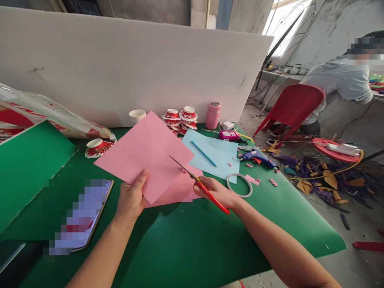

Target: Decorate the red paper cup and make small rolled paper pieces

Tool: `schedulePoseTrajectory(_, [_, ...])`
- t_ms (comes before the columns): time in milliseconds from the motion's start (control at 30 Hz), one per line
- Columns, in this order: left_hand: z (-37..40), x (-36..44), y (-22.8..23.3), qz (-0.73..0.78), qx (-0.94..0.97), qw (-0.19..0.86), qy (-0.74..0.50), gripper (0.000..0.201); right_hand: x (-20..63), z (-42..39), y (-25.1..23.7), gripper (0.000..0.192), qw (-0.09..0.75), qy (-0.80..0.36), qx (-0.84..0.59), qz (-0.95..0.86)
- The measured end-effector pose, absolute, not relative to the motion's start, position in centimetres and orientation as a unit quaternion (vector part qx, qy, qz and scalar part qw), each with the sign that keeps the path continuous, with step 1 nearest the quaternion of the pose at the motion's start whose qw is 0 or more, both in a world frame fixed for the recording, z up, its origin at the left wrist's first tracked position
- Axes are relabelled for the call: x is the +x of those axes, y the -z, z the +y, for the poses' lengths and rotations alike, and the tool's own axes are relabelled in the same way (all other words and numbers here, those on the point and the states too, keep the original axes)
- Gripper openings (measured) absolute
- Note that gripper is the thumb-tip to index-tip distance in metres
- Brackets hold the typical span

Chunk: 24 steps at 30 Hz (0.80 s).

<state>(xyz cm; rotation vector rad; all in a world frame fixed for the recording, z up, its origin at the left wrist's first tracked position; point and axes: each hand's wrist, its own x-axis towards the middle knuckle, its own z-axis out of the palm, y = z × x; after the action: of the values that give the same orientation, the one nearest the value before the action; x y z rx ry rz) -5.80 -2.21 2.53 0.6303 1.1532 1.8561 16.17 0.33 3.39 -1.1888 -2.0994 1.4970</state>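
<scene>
My left hand (133, 196) grips a square sheet of pink paper (147, 152) near its lower corner, thumb on top, and holds it up over the table. In my right hand (214, 190) is a pair of scissors with red handles (211, 197); the dark blades point up and left, in front of the pink sheet. Whether the blades touch the paper I cannot tell. More pink paper (177, 192) lies beneath on the green tabletop. Just beyond my right hand lie a light blue sheet (225, 154) with a blue pencil (204, 153) on it and a roll of tape (240, 195).
A phone (90, 218) and a green board (30, 172) lie at left. Stacked red-and-white paper-trimmed cups (188, 116), a pink bottle (213, 116) and a blue glue gun (258, 157) stand or lie farther back. Behind rises a white panel (135, 72). A person sits at right on a red chair (295, 104).
</scene>
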Motion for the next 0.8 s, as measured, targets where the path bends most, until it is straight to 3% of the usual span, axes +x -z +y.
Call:
schedulePoseTrajectory(533, [-2.19,-5.93,-2.95,0.469,0.246,0.416,-0.74,0.04,15.78,0.14,-2.78,0.045,0.179,-0.548,-0.405,-0.71])
schedulePoseTrajectory(800, [-2.13,-6.13,-2.78,0.472,0.249,0.415,-0.737,0.033,15.8,0.04,-2.96,0.044,0.171,-0.548,-0.403,-0.713])
